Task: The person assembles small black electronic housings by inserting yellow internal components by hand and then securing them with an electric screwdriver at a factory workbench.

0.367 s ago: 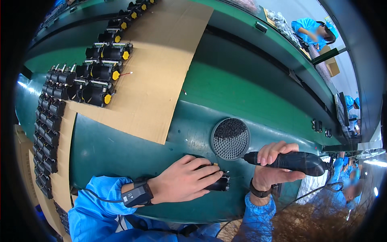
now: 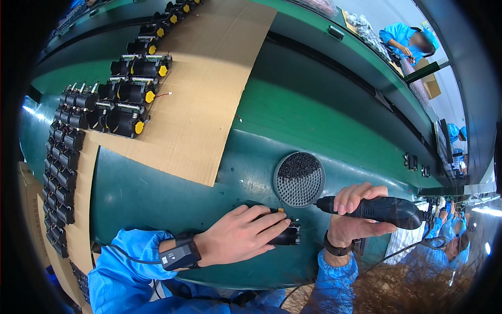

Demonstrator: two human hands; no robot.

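My left hand is laid over a black plastic assembly on the green table, fingers curved round it. Much of that assembly is hidden under the palm; its right end and a small yellow piece show past the fingers. In my right hand is a black electric screwdriver, lying nearly level with its cord trailing off the back. The tool's tip points left, at the lower right rim of a round grey dish. Small black screws are heaped across the dish's upper part, above its dimpled bottom.
A cardboard sheet covers the table's left side. Rows of black assemblies with yellow caps stand on it, and more black units line the far left. Co-workers in blue sit beyond the bench. Two small black parts lie at right.
My left hand and the black assembly have shifted very slightly to the right. My right hand with the screwdriver stays put.
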